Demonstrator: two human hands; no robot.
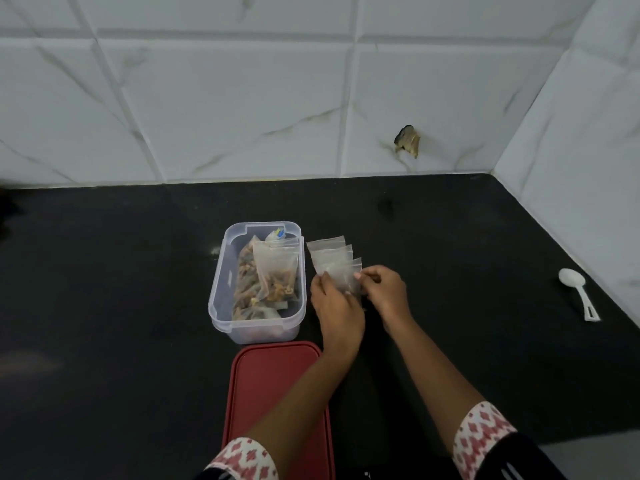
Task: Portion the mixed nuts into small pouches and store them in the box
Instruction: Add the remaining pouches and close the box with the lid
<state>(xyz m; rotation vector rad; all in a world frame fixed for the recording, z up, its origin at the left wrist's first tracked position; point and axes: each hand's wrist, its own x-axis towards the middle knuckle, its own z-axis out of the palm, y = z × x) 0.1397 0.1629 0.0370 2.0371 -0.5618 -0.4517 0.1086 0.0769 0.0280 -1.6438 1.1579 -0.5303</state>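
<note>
I count one clear box point(221, 292), one red lid point(277, 386) and one white spoon point(576, 292). At least two filled pouches point(277, 271) overlap inside the box. Right of it, at least three empty pouches point(329, 252) are fanned out.

I am finding no text, brand or number that I can read. A small blue and yellow mark point(279, 233) is showing at the far end of the clear box point(221, 282), too small and blurred to make out. The clear pouch point(341, 271) that my left hand point(337, 303) and right hand point(382, 289) are pinching is showing nothing legible.
</note>
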